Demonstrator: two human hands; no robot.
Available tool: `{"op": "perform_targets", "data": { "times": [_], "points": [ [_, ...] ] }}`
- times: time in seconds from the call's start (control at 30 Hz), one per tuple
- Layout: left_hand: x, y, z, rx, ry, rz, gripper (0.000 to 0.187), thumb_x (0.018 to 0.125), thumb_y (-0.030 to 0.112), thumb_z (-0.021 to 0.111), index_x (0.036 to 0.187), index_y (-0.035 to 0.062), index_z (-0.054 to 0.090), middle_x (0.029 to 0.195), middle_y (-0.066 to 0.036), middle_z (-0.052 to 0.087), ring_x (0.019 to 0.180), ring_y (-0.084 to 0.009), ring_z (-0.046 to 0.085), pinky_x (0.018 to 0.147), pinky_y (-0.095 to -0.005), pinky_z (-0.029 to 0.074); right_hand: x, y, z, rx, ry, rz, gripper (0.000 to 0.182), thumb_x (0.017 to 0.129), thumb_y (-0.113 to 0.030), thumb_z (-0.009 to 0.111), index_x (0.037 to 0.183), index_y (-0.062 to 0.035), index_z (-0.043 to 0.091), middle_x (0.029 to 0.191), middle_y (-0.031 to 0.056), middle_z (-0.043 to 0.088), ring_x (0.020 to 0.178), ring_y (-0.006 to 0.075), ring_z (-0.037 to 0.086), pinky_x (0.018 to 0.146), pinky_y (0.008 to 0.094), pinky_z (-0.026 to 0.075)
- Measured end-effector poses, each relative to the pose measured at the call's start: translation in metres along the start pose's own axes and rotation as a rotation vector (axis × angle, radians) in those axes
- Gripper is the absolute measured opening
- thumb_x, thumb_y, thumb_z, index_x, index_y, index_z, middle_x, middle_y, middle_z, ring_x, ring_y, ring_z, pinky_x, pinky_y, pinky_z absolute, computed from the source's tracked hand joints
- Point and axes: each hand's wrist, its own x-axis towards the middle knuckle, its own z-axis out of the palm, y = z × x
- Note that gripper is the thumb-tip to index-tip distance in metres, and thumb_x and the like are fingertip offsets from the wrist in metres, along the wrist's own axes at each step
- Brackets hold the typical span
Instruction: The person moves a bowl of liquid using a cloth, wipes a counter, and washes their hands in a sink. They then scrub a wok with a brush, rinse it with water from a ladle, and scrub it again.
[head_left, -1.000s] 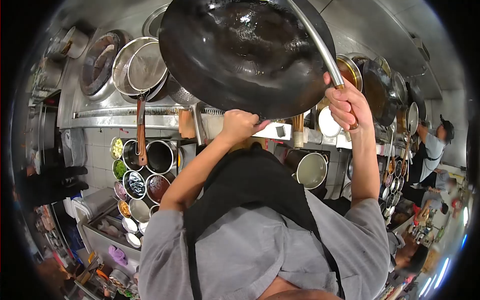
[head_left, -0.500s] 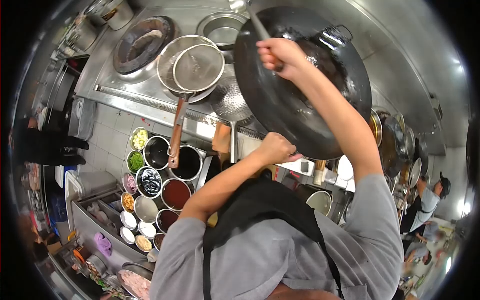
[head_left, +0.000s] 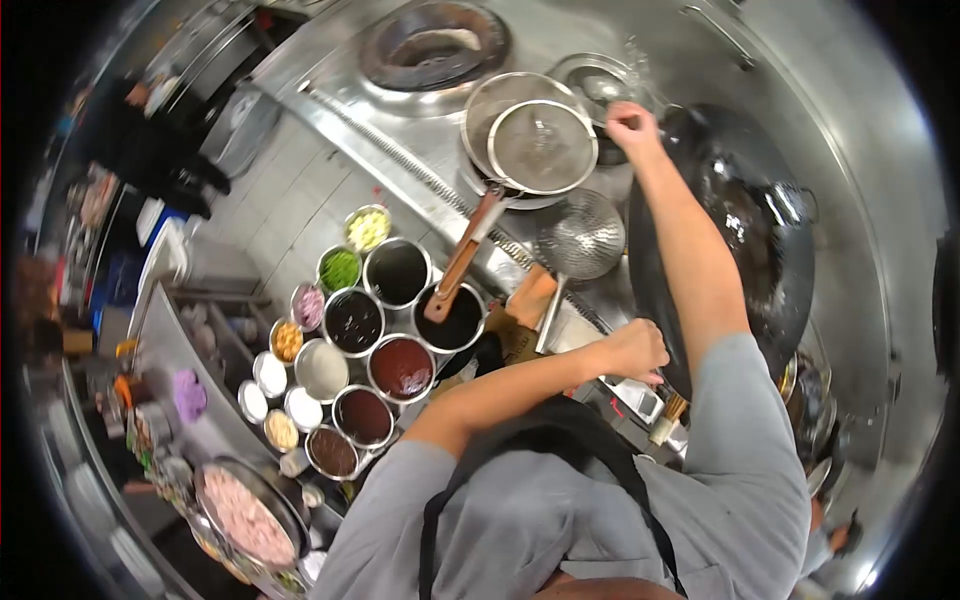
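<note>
My right hand [head_left: 632, 127] is closed around a ladle whose handle is mostly hidden. The ladle's bowl [head_left: 600, 90] appears to be in the metal pot [head_left: 567, 72] behind the strainers, and water splashes up beside it. At the near left edge of the large black wok [head_left: 715, 190], my left hand [head_left: 637, 350] is a fist; its grip on the wok's handle is hidden by the fingers. Dark, shiny liquid lies inside the wok. Left of it rest a perforated skimmer [head_left: 580, 235] and a round mesh strainer [head_left: 543, 147] with a wooden handle.
Several pots of dark sauces, among them a red one [head_left: 401, 366], stand at my left beside chopped greens [head_left: 339, 268]. A large bowl of pale raw meat [head_left: 245, 515] sits lower left. Another burner ring [head_left: 435, 45] is at the back. One person [head_left: 150, 150] stands far left.
The ladle has moved from above the wok's far left edge into the metal pot, and water now splashes there. My left hand stays at the wok's edge. The view has turned left.
</note>
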Motion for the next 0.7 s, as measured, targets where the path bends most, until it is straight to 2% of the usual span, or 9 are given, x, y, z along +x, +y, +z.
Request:
{"op": "perform_targets", "data": {
  "times": [0.17,0.27,0.33,0.4,0.47,0.5,0.53,0.6,0.7],
  "points": [
    [0.004,0.004,0.003,0.044,-0.231,-0.1,0.036,0.073,0.048,0.067,0.064,0.0136,0.065,0.062,-0.007,0.062,0.068,-0.0291,0.063,0.067,-0.0416,0.049,-0.098,0.02,0.049,0.045,-0.248,0.08,0.021,0.074,0.006,0.048,0.061,-0.0068,0.037,0.058,0.0008,0.037,0.046,0.0104,0.038,0.04,0.0229,0.036],
    [0.004,0.01,-0.002,0.03,-0.134,-0.084,0.036,0.073,0.048,0.067,0.06,0.014,0.063,0.059,-0.008,0.06,0.066,-0.0292,0.063,0.064,-0.0428,0.049,-0.178,0.03,0.085,0.032,-0.31,0.141,0.024,0.078,0.004,0.048,0.061,-0.0071,0.036,0.054,0.0002,0.037,0.041,0.0098,0.041,0.04,0.0202,0.04],
    [0.004,0.014,0.004,0.032,-0.093,-0.047,0.037,0.073,0.046,0.068,0.058,0.0125,0.062,0.057,-0.008,0.059,0.063,-0.0291,0.062,0.061,-0.042,0.048,-0.238,0.043,0.103,0.092,-0.358,0.105,0.026,0.08,0.003,0.046,0.059,-0.0053,0.034,0.055,0.0025,0.037,0.039,0.0115,0.035,0.039,0.0236,0.039],
    [0.006,0.025,0.007,0.039,-0.066,-0.052,0.039,0.074,0.046,0.068,0.056,0.0123,0.061,0.054,-0.008,0.057,0.058,-0.0281,0.061,0.058,-0.0392,0.048,-0.292,0.036,0.101,0.188,-0.337,0.326,0.012,0.076,-0.011,0.058,0.069,-0.0105,0.048,0.061,0.0022,0.051,0.05,0.0228,0.049,0.051,0.0396,0.048],
    [0.009,0.036,0.011,0.01,-0.049,-0.045,0.037,0.074,0.043,0.069,0.056,0.0107,0.062,0.054,-0.008,0.058,0.057,-0.0272,0.062,0.056,-0.0381,0.048,-0.349,0.045,0.106,0.106,-0.34,0.231,0.015,0.078,-0.005,0.056,0.069,-0.0083,0.045,0.063,0.0043,0.051,0.051,0.0178,0.048,0.048,0.0324,0.047],
    [0.011,0.041,0.013,-0.01,-0.054,-0.034,0.037,0.074,0.043,0.069,0.056,0.0107,0.062,0.054,-0.008,0.058,0.057,-0.0272,0.062,0.056,-0.0381,0.048,-0.375,0.055,0.112,-0.002,-0.227,0.091,0.018,0.082,0.001,0.043,0.066,-0.0039,0.038,0.056,0.0031,0.038,0.039,0.012,0.035,0.038,0.0256,0.037],
    [0.012,0.043,0.015,0.008,-0.046,-0.032,0.037,0.074,0.043,0.07,0.056,0.0108,0.061,0.053,-0.008,0.057,0.055,-0.0268,0.061,0.055,-0.0377,0.047,-0.395,0.048,0.102,0.024,-0.17,0.106,0.004,0.084,0.001,0.041,0.082,0.0005,0.044,0.058,0.0038,0.04,0.039,0.0128,0.036,0.036,0.0272,0.035],
    [0.011,0.044,0.016,0.02,-0.045,-0.025,0.038,0.074,0.042,0.07,0.055,0.011,0.06,0.052,-0.007,0.057,0.053,-0.0263,0.06,0.054,-0.0372,0.047,-0.43,0.041,0.083,-0.039,-0.069,0.063,0.017,0.085,-0.002,0.04,0.1,0.0046,0.043,0.06,0.0036,0.042,0.038,0.0126,0.038,0.033,0.0265,0.034],
    [0.011,0.041,0.016,0.012,0.016,0.02,0.039,0.074,0.043,0.071,0.054,0.0117,0.058,0.05,-0.006,0.054,0.05,-0.0247,0.059,0.051,-0.0355,0.046,-0.466,0.029,0.041,-0.165,0.045,0.067,0.024,0.086,-0.005,0.04,0.106,0.0073,0.042,0.061,0.0026,0.043,0.037,0.0111,0.038,0.031,0.0252,0.032]
  ]
}}
